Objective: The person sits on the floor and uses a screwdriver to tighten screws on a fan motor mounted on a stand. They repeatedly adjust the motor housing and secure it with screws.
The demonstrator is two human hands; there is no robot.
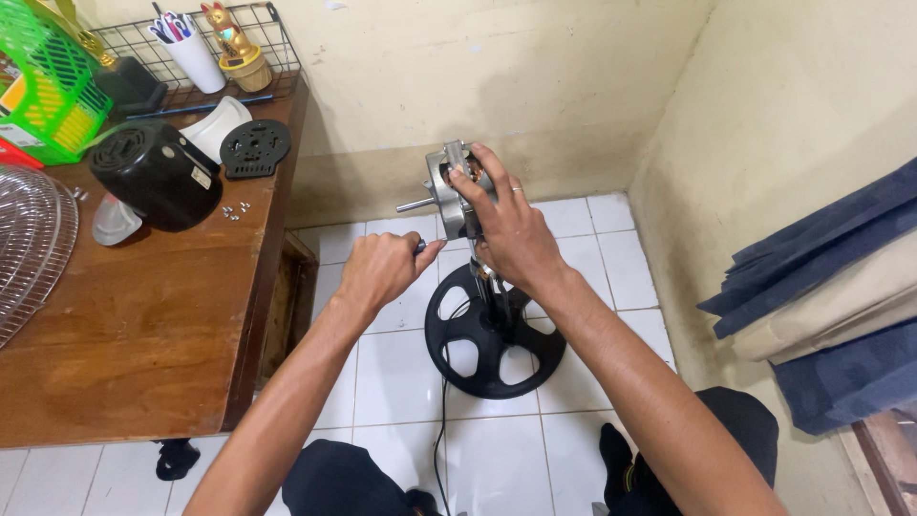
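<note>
Fan motor gripped by right hand; left hand clenched on a tool; wooden counter left, white tiled floor.

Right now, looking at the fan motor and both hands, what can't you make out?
Head view only:
- Tool in the left hand: the fist hides all but a dark tip.
- Fan motor: the right hand covers its near side.
- Stand pole above the black base: hidden behind the right wrist.
- Small screws on the wooden table: too small to tell their type.
</note>
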